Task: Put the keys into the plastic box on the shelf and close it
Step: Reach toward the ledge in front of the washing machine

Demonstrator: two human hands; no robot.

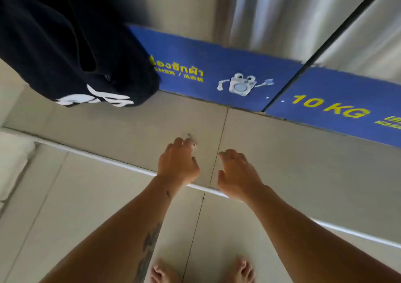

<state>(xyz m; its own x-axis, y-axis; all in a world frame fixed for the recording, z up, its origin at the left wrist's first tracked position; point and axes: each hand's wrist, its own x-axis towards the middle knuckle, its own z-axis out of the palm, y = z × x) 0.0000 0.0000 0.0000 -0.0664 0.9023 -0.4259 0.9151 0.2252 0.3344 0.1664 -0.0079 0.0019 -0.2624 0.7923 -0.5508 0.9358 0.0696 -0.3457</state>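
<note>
From the head camera, both bare arms reach forward and down over a tiled step (pixel 130 130) in front of a row of steel washing machines (pixel 271 22) with a blue sticker band (pixel 217 70) along their base. The left hand (pixel 176 163) has its fingers curled and bunched, and a small thin bit of metal (pixel 189 136) pokes out just past its fingertips; this looks like the tip of the keys, though it is too small and blurred to be sure. So the left hand seems closed around the keys, held just over the tile. The right hand (pixel 237 174) is beside it, loosely open, fingers half bent, holding nothing. A dark garment (pixel 71 50) hangs at the upper left, well apart from the hands. Bare feet (pixel 160 272) show at the bottom edge.

No plastic box and no shelf are in view. My judgement is that the task is at its first step, taking up the keys. The next move calls for a firm hold on them, then turning to find the shelf and the box, with the free right hand ready for the lid.
</note>
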